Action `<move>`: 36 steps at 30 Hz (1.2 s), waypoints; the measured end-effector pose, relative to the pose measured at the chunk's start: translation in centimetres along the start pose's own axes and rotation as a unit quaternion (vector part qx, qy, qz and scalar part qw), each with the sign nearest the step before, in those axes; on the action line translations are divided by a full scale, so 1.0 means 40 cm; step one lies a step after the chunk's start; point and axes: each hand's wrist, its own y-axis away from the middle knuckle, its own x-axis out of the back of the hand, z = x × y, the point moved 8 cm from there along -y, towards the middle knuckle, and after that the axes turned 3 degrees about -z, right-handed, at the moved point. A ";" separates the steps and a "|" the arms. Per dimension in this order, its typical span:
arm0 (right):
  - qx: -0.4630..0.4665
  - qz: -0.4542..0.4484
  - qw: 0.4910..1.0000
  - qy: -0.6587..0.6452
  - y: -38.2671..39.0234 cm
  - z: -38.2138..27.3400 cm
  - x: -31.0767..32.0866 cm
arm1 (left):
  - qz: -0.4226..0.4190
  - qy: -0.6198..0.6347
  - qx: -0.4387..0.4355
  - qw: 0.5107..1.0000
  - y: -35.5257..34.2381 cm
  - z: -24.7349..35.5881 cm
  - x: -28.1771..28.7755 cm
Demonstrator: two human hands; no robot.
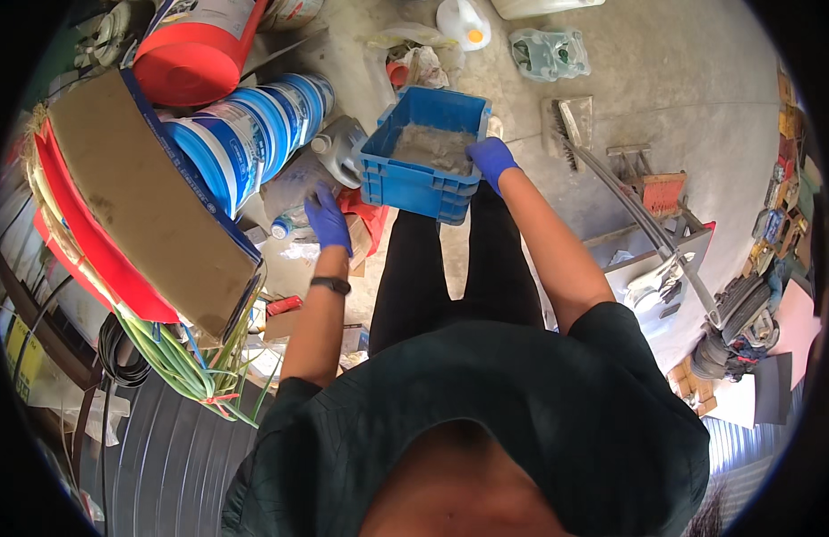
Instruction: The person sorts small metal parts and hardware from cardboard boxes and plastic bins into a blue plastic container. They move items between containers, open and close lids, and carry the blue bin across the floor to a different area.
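A blue plastic crate with a dusty grey bottom is in front of my legs. My right hand, in a purple glove, has its fingers closed over the crate's right rim. To the left of the crate is my left hand, gloved the same way. Its fingers reach forward and look apart, with nothing visible in them. Beside those fingers lie a clear plastic bottle with a white cap and some crumpled clear plastic. Just beyond stands a grey jug. Red plastic lies between my left hand and the crate.
Blue and white buckets, a red bucket and a large cardboard box crowd the left. A brush, a long metal bar and a red-ended tool lie on the right. Farther ahead are a white jug and wrapped bottles.
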 end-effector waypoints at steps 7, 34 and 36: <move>0.084 -0.048 0.980 0.171 -0.054 -0.039 0.029 | -0.253 0.104 0.011 0.962 -0.128 -0.046 -0.139; 0.098 0.011 0.971 0.216 0.075 -0.121 0.004 | -0.085 0.148 0.046 0.984 -0.016 0.036 -0.148; 0.063 0.056 0.977 0.195 0.088 -0.113 0.029 | -0.075 0.066 -0.053 0.994 -0.016 0.075 -0.145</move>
